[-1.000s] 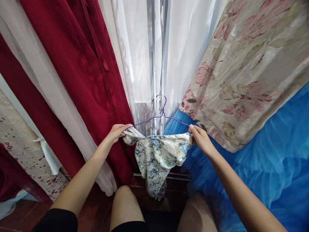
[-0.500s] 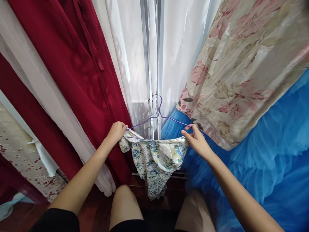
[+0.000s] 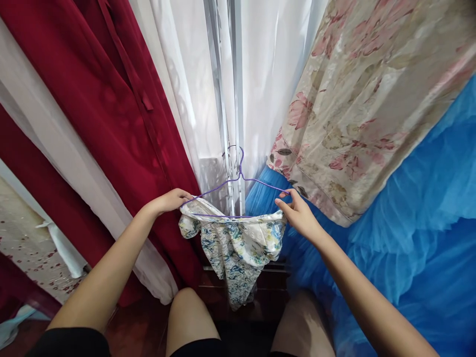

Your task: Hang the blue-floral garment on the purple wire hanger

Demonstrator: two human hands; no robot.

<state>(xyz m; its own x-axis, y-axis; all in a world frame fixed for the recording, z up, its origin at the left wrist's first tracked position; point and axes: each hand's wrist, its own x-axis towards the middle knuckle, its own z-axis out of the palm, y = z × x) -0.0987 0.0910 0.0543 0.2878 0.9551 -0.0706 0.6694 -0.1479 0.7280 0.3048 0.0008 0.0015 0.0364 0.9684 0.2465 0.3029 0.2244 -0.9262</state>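
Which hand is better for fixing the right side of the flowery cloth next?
Probably the right hand: it's by the right end of the purple hanger, with the flowery cloth's right edge just below its thumb. The left hand is over at the other end.

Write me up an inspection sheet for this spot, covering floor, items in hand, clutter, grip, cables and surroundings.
Surface: dark reddish floor, partly hidden.
Job's things: purple hanger, hook upward; patterned garment, its left shoulder up at the hanger's left end, its right side hanging below the hanger's right arm.
Clutter: pale cloth low at far left.
Grip: left hand on the hanger's left end; right hand at its right end, exact hold unclear.
Cables: nothing seen.
Surroundings: deep red fabric at left, white fabric and metal poles behind the hanger, pink-flowered fabric and blue ruffled fabric at right.
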